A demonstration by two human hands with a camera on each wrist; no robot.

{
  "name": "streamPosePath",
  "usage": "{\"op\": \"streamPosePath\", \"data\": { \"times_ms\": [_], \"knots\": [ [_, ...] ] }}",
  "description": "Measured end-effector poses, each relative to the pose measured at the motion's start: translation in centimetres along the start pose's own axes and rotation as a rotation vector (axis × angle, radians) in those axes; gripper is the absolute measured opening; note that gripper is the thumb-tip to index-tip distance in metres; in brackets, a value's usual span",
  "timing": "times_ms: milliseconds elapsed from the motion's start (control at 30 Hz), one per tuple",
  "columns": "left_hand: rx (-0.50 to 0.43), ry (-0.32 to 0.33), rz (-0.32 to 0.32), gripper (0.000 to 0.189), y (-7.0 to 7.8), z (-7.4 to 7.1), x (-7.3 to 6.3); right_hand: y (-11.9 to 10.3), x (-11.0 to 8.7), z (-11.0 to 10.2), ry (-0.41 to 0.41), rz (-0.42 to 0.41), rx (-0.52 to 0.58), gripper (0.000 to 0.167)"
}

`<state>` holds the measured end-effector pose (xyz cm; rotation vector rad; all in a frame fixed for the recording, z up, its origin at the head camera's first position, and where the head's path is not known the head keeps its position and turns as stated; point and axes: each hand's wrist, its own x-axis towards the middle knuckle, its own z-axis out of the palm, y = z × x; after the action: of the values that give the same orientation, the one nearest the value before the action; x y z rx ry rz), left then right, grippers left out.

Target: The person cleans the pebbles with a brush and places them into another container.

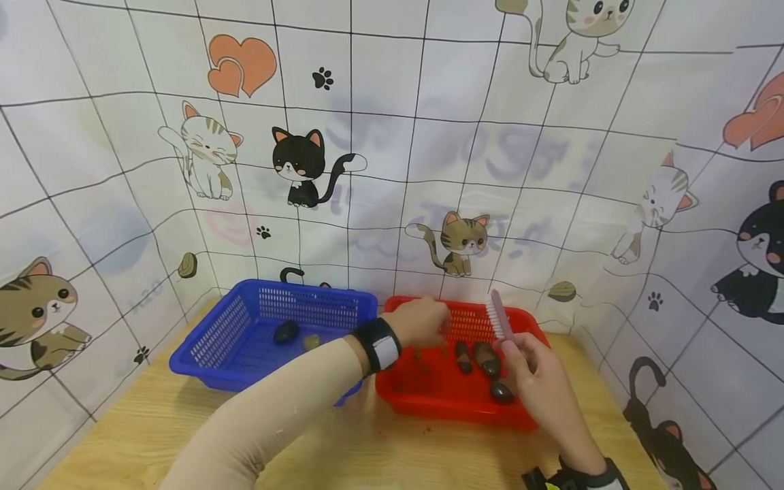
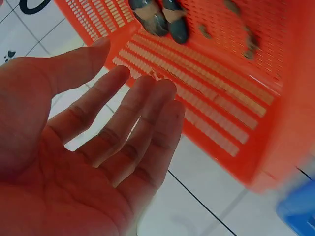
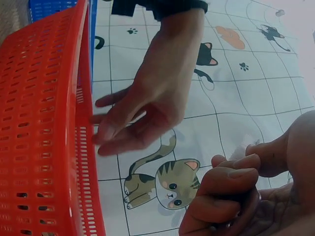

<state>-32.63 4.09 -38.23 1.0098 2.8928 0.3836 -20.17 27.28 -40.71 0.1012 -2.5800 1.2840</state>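
My left hand (image 1: 419,321) hovers over the back of the red basket (image 1: 429,401). Its fingers are loosely bent and hold nothing in the left wrist view. A pink brush (image 1: 502,316) with white bristles is pinched in my right hand (image 1: 542,371), bristles facing left, above the basket's right side. Inside the red basket lie a small mud-marked dark stone (image 1: 463,357), a larger one with a brown band (image 1: 486,359) and a shiny dark stone (image 1: 501,391). Brown crumbs (image 2: 251,44) are scattered on the basket floor. The right wrist view shows curled right fingers (image 3: 221,182).
On the left stands a blue basket (image 1: 208,378) holding a dark stone (image 1: 285,332) and a yellowish stone (image 1: 312,341). Both baskets are on a wooden table (image 1: 367,456). A cat-printed sheet (image 1: 380,156) hangs behind and along the sides.
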Motion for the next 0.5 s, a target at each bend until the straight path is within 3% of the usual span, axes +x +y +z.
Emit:
{"op": "streamPosePath", "data": {
  "times_ms": [267, 500],
  "knots": [
    [-0.021, -0.100, -0.055, 0.031, 2.8, 2.4, 3.8, 0.4, 0.5, -0.6, -0.015, 0.052, -0.008, 0.037],
    [-0.044, -0.158, -0.097, 0.034, 3.8, 3.6, 5.0, 1.0, 0.7, -1.0, -0.005, 0.057, -0.019, 0.036]
  ]
}}
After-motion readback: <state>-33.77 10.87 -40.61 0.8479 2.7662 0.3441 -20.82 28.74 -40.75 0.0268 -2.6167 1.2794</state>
